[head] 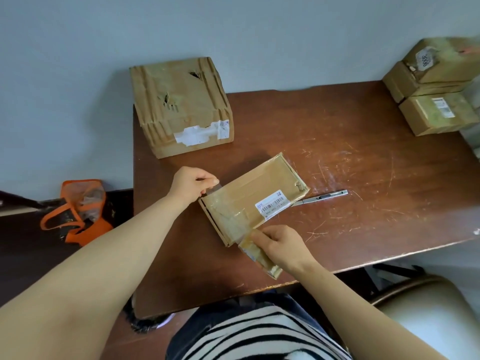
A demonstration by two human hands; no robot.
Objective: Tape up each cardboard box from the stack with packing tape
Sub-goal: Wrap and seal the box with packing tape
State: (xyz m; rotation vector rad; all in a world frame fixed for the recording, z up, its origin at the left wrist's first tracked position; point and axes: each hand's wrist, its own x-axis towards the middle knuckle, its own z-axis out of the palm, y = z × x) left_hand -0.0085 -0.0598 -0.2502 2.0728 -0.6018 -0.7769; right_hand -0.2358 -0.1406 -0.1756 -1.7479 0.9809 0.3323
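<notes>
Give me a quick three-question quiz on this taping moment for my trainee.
1. True or false: the left hand pinches the tape strip at a corner of the flat box.
2. What does the right hand hold? A) tape roll B) scissors C) marker
3. Fill in: the knife lies on the table, to the ____ of the flat box.
Key: 1 true; 2 A; 3 right.

Orange bag (pixel 80 203) left of wooden table (pixel 337 152).
</notes>
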